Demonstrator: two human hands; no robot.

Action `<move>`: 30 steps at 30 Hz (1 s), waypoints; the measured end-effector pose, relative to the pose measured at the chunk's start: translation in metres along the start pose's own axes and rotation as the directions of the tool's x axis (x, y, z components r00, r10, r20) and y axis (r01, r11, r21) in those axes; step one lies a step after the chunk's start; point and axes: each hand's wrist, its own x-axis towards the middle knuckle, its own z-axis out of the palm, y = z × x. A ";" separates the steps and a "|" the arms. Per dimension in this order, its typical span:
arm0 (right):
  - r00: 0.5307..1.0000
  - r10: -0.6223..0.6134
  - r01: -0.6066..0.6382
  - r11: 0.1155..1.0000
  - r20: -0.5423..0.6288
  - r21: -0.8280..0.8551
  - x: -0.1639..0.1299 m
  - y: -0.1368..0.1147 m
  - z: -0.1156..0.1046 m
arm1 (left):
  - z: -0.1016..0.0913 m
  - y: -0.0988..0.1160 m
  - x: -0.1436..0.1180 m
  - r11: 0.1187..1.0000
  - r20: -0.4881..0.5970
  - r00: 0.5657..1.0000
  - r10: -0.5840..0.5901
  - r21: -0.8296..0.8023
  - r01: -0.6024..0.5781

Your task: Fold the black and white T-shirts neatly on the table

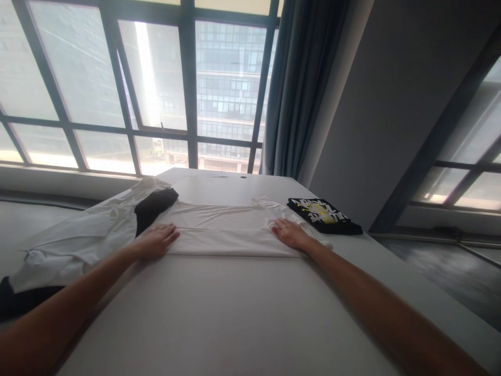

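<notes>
A white T-shirt (223, 237) lies across the table, its near side folded over into a flat band. My left hand (156, 241) rests on the shirt's left end, palm down with the fingers stretched out. On the right part of the same shirt lies my right hand (289, 233), also flat, its fingers pointing forward and left. Neither hand grips the cloth. Wrinkled fabric bunches at the shirt's far right, beyond my right hand.
A folded black shirt (323, 215) with white and yellow print sits at the table's right edge. Loose white clothes (86, 240) and dark cloth (154, 206) are heaped on the left. Beyond the white table (235, 313) are windows and a blue-grey curtain (297, 89).
</notes>
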 end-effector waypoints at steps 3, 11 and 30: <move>0.995 0.082 -0.083 0.997 0.049 0.009 -0.015 0.016 0.010 | 0.002 0.009 -0.005 0.993 0.153 0.982 -0.113 0.033 0.109; 0.959 0.268 -0.272 0.962 0.094 0.029 -0.049 0.074 0.015 | -0.004 0.005 -0.004 0.973 0.223 0.948 -0.229 0.054 0.223; 0.945 0.325 -0.327 0.944 -0.041 -0.051 0.032 0.056 -0.053 | -0.007 -0.012 0.004 0.973 0.155 0.961 -0.230 0.034 0.228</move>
